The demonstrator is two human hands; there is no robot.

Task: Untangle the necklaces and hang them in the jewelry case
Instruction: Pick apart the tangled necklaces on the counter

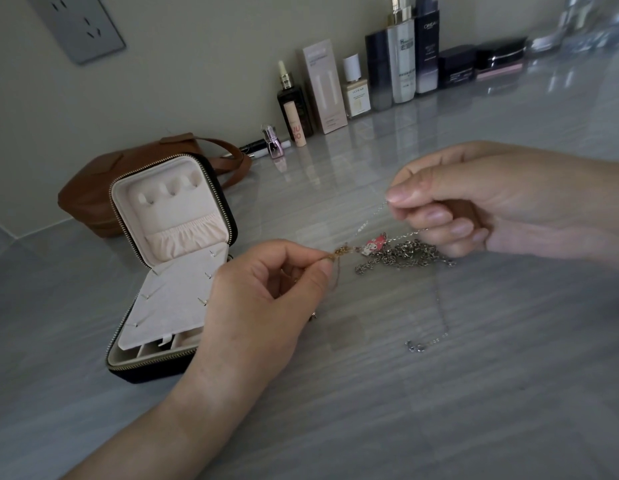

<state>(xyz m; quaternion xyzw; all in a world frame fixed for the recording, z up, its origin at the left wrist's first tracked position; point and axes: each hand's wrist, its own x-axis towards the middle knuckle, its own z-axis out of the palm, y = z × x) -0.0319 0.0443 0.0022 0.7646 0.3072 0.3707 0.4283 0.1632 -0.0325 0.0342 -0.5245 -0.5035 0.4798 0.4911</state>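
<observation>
Pinching tangled necklaces (398, 256): left hand (266, 289), right hand (474, 202).

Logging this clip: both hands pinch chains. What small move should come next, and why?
Probably draw the left hand, pinching the gold chain, gently away from the right hand, which pinches a thin silver chain; both strands look knotted at the pink charm.

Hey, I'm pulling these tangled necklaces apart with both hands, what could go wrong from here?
1. The left hand pinches the gold chain and the right hand pinches a thin silver chain; pulling apart might tighten the tangle near the pink charm or snap a fine link.
2. Lifting could drag the chunky silver chain heap over the loose clasp end, re-tangling them.
</observation>
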